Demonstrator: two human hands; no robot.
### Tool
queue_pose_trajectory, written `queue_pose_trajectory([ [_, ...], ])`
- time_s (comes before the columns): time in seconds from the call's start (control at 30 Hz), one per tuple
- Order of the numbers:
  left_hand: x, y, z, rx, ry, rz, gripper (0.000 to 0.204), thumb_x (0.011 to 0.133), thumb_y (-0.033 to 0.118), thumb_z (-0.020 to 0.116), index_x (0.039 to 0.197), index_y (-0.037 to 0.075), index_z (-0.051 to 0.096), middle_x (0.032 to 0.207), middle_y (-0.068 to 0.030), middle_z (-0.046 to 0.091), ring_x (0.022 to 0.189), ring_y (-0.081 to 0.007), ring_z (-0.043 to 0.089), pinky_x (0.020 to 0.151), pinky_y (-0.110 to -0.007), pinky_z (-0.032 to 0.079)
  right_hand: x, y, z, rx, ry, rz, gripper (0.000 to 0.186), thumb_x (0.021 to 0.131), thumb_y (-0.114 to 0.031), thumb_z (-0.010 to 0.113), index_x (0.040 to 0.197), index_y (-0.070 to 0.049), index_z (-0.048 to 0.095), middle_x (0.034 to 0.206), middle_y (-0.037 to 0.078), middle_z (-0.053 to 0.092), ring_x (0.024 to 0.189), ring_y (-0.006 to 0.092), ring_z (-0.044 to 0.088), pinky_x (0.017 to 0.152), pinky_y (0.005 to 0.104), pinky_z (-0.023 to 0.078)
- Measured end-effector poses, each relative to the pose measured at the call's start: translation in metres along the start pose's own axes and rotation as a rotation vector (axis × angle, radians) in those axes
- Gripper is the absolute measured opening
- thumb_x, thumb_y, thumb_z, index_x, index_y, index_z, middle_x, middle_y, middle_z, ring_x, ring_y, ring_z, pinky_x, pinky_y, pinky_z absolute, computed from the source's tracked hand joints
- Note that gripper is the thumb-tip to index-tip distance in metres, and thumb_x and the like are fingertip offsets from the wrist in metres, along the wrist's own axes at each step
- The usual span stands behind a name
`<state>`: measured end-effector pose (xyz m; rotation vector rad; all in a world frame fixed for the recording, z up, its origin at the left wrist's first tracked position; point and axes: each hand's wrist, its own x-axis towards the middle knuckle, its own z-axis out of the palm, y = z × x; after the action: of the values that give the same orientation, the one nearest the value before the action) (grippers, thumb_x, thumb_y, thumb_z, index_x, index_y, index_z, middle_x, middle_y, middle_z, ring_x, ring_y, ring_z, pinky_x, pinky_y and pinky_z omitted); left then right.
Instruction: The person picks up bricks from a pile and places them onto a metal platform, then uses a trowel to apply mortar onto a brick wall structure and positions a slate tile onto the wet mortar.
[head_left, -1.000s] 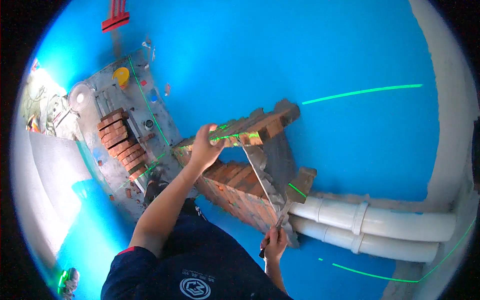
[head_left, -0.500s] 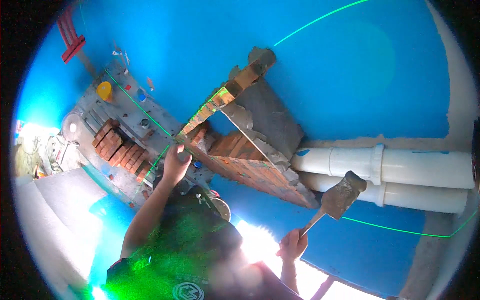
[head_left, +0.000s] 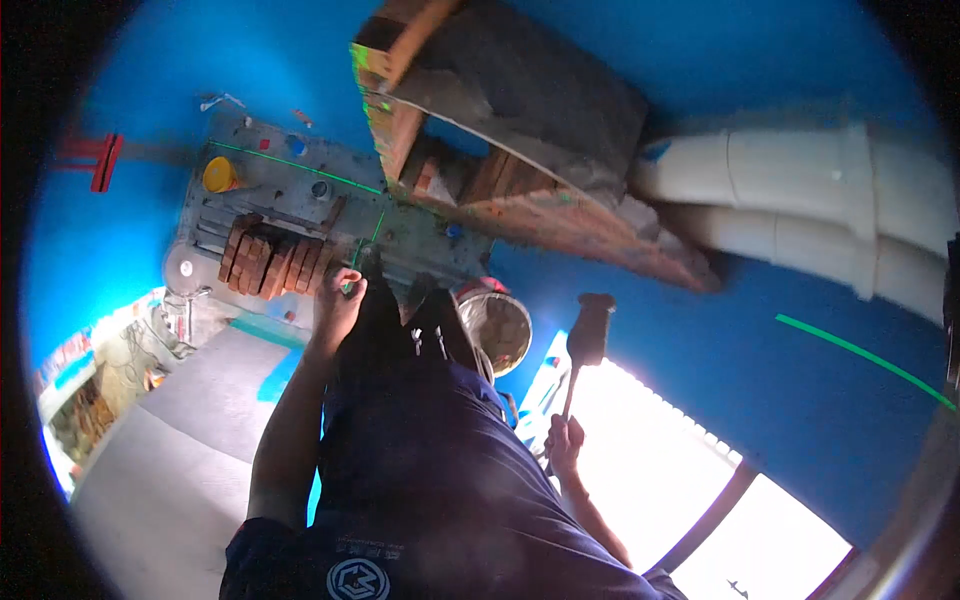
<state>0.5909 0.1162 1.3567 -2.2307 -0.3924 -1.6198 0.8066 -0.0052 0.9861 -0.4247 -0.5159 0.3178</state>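
My right hand (head_left: 566, 442) grips the handle of a bricklaying trowel (head_left: 591, 332), whose broad, mortar-stained blade points upward. My left hand (head_left: 338, 305) is closed with its fingers curled, and nothing shows in it; a green laser glint falls on it. Just beside that hand, a row of red-brown bricks (head_left: 265, 260) rests on the floor. A brick wall (head_left: 510, 195), partly coated with grey mortar, stands ahead of me against the blue wall. Near my legs is a round bucket (head_left: 497, 330) with a mortar-smeared inside.
Thick white pipes (head_left: 800, 185) run beside the brick wall on the right. A yellow tub (head_left: 219, 175) and a small dark can (head_left: 320, 189) sit on the grey floor (head_left: 285, 165). Green laser lines cross floor and walls. Pale sheeting (head_left: 200, 420) lies at left; a bright window is at lower right.
My view has turned, and the brick wall now sits higher in it. My left hand has lowered from the wall's end to beside the bricks. The trowel has swung from tilted right to nearly upright.
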Motion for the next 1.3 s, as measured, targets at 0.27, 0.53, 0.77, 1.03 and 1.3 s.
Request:
queue_pose_trajectory([
  [0.27,-0.043,-0.042,-0.011,0.035,-0.048,-0.083,0.019,0.079,0.02,0.066,0.086,0.004,0.059,0.081,-0.01,0.064,0.078,-0.0236,0.062,0.069,-0.032,0.048,0.078,0.028,-0.033,-0.368,-0.21,-0.057,0.033,0.093,-0.032,0.048,0.067,-0.013,0.042,0.046,-0.003,0.037,0.031,0.0064,0.035,0.028,0.0231,0.027],
  [0.53,-0.103,-0.1,-0.029,-0.206,-0.23,-0.338,0.016,0.079,0.016,0.065,0.081,0.003,0.057,0.07,0.0013,0.054,0.066,-0.008,0.049,0.061,-0.024,0.041,0.125,0.047,-0.01,-0.874,-0.025,-0.049,0.025,0.083,-0.029,0.054,0.081,-0.004,0.058,0.066,0.01,0.058,0.06,0.0213,0.059,0.057,0.034,0.047],
  [0.77,-0.171,-0.104,-0.083,-0.202,-0.338,-0.484,0.022,0.077,0.016,0.068,0.087,0.0,0.058,0.077,-0.0042,0.059,0.073,-0.0114,0.054,0.067,-0.025,0.044,0.159,0.086,0.058,-0.656,-0.059,0.36,0.029,0.085,-0.028,0.06,0.073,-0.003,0.052,0.06,0.007,0.054,0.048,0.0202,0.055,0.045,0.0354,0.045],
  [1.03,-0.167,-0.071,-0.033,-0.461,-0.343,-0.497,0.018,0.079,0.013,0.067,0.09,0.001,0.058,0.081,-0.0035,0.061,0.076,-0.0102,0.056,0.07,-0.024,0.046,0.135,0.129,-0.006,-0.888,0.195,0.415,0.038,0.088,-0.027,0.051,0.113,-0.001,0.04,0.096,0.026,0.061,0.09,0.0405,0.062,0.076,0.0447,0.051],
  [1.3,-0.195,0.061,0.209,-0.853,-0.511,-0.208,0.019,0.079,0.014,0.07,0.09,0.003,0.059,0.079,-0.0031,0.061,0.075,-0.0106,0.06,0.067,-0.023,0.048,-0.026,0.071,-0.362,-1.177,0.546,0.085,0.027,0.083,-0.032,0.059,0.087,-0.006,0.055,0.06,0.01,0.057,0.049,0.0274,0.056,0.046,0.0421,0.045],
])
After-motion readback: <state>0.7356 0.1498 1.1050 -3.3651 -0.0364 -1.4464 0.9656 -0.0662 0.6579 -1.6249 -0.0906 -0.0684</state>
